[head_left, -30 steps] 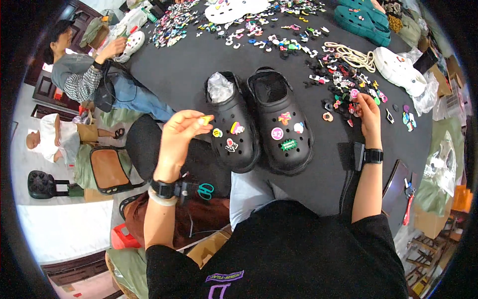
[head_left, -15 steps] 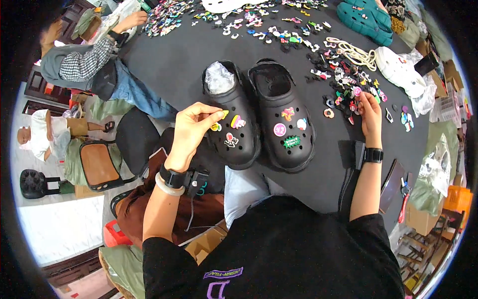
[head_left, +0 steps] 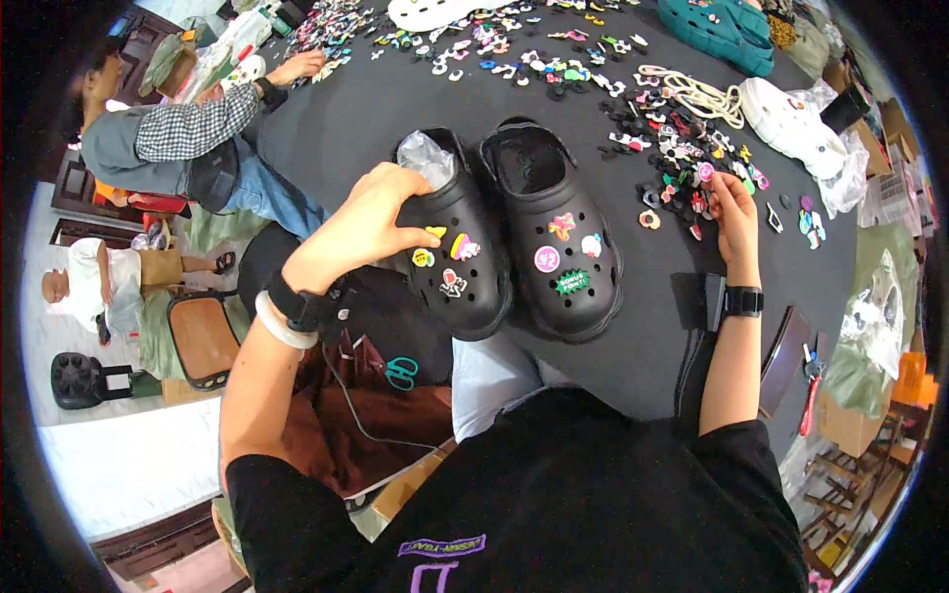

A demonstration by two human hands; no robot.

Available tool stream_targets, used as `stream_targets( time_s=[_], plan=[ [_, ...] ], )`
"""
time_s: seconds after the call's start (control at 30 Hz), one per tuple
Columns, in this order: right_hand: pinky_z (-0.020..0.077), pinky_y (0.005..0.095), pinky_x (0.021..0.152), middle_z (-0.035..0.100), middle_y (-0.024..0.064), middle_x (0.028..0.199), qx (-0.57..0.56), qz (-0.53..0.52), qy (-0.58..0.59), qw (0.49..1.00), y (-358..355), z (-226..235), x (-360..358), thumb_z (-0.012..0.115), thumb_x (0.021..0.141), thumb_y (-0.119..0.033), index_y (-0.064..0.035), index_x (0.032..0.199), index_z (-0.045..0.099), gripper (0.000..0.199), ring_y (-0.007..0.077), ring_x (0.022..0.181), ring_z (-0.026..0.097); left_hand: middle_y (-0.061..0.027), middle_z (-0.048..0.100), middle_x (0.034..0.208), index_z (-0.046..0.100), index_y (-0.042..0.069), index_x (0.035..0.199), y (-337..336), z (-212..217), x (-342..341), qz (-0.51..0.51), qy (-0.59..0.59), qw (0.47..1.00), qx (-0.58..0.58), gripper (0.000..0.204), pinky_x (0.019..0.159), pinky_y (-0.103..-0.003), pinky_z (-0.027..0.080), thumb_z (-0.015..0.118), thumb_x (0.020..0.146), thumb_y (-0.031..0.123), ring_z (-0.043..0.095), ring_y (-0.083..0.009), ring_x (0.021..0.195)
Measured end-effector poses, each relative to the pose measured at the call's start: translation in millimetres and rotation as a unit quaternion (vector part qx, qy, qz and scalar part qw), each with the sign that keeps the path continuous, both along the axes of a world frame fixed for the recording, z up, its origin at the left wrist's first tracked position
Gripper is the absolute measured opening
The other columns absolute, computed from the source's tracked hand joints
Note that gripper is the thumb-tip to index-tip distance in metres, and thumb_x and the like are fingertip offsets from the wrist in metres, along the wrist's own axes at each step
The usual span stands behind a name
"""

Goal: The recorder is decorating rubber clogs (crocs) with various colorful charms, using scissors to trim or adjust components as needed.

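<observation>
Two black clogs stand side by side before me, toes toward me. The left clog [head_left: 469, 301] has clear plastic stuffing [head_left: 429, 158] in its opening and several charms on top. My left hand [head_left: 371, 217] grips its upper: the thumb presses beside a small yellow charm [head_left: 436, 231], while the fingers reach into the opening, tips hidden. Several charms, including a green starburst [head_left: 573, 283] and a pink round one [head_left: 547, 259], sit on the right clog [head_left: 593, 308]. Over the charm pile at the right, my right hand [head_left: 733, 212] pinches a pink round shoe charm [head_left: 706, 172] at its fingertips.
Loose charms [head_left: 682, 148] lie heaped at right and along the far side of the dark table [head_left: 346, 119]. Cream cord [head_left: 692, 94], a white clog [head_left: 791, 124] and teal clogs [head_left: 717, 35] lie beyond. A co-worker's hand [head_left: 297, 67] reaches among charms at far left.
My left hand has gone from pinching at the yellow charm to wrapping over the left clog's upper, fingers in its opening. My right hand stays nearly in place. The co-worker's arm has shifted right.
</observation>
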State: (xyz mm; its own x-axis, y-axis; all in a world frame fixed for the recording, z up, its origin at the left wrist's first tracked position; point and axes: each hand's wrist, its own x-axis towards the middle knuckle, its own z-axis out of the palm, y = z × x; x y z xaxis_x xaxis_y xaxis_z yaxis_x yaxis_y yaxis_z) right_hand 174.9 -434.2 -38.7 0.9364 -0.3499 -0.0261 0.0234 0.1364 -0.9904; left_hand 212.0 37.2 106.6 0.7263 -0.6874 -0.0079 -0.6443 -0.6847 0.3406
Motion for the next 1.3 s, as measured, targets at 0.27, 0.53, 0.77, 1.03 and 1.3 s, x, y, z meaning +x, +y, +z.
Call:
stream_targets(
  time_s=[0.27, 0.53, 0.77, 1.03, 1.3],
  plan=[
    [0.0339, 0.0157, 0.057, 0.062, -0.004, 0.086, 0.013, -0.001, 0.008, 1.0, 0.9, -1.9, -0.2, 0.061, 0.097, -0.018, -0.005, 0.104, 0.065, 0.015, 0.0004, 0.065, 0.044, -0.0045, 0.069, 0.093, 0.064, -0.002, 0.102, -10.5, 7.9, 35.9, 0.009, 0.352, 0.936, -0.025, 0.043, 0.081, -0.03, 0.05, 0.084, 0.066, 0.008, 0.062, -0.0119, 0.086],
    [0.036, 0.0167, 0.055, 0.066, -0.0004, 0.085, 0.002, -0.014, 0.006, 1.0, 6.9, 5.4, 1.9, 0.063, 0.095, -0.021, -0.0037, 0.102, 0.065, 0.018, 0.0016, 0.063, 0.047, -0.0018, 0.071, 0.087, 0.071, -0.003, 0.096, -17.9, 10.7, 51.6, 0.047, 0.414, 0.904, 0.092, 0.031, 0.077, -0.026, 0.05, 0.082, 0.068, 0.003, 0.06, -0.0061, 0.079],
    [0.0363, 0.0175, 0.054, 0.066, 0.0002, 0.086, 0.009, -0.008, 0.009, 1.0, 4.8, 4.3, 3.7, 0.063, 0.095, -0.02, -0.0032, 0.103, 0.065, 0.019, 0.0022, 0.064, 0.048, -0.0025, 0.072, 0.096, 0.07, -0.003, 0.104, -27.1, 8.6, 56.0, 0.067, 0.494, 0.865, 0.061, 0.034, 0.083, -0.027, 0.052, 0.078, 0.071, -0.004, 0.063, -0.008, 0.086],
    [0.0349, 0.0177, 0.051, 0.067, 0.0012, 0.088, 0.006, -0.02, 0.031, 0.999, 5.7, 4.4, 3.8, 0.064, 0.095, -0.021, -0.0032, 0.104, 0.065, 0.02, 0.0016, 0.063, 0.047, -0.0026, 0.072, 0.099, 0.07, -0.003, 0.106, -33.2, 15.4, 59.5, 0.034, 0.527, 0.845, 0.085, 0.032, 0.085, -0.026, 0.05, 0.076, 0.075, -0.003, 0.062, -0.0075, 0.09],
    [0.0349, 0.0172, 0.052, 0.067, 0.0007, 0.089, -0.012, -0.021, 0.032, 0.999, 5.7, 0.8, 4.5, 0.064, 0.094, -0.022, -0.0031, 0.105, 0.065, 0.022, 0.0015, 0.064, 0.048, 0.0003, 0.071, 0.1, 0.07, -0.002, 0.107, -24.8, 9.3, 47.0, 0.05, 0.516, 0.853, 0.065, 0.032, 0.087, -0.027, 0.049, 0.075, 0.076, -0.003, 0.061, -0.0071, 0.092]
  ],
)
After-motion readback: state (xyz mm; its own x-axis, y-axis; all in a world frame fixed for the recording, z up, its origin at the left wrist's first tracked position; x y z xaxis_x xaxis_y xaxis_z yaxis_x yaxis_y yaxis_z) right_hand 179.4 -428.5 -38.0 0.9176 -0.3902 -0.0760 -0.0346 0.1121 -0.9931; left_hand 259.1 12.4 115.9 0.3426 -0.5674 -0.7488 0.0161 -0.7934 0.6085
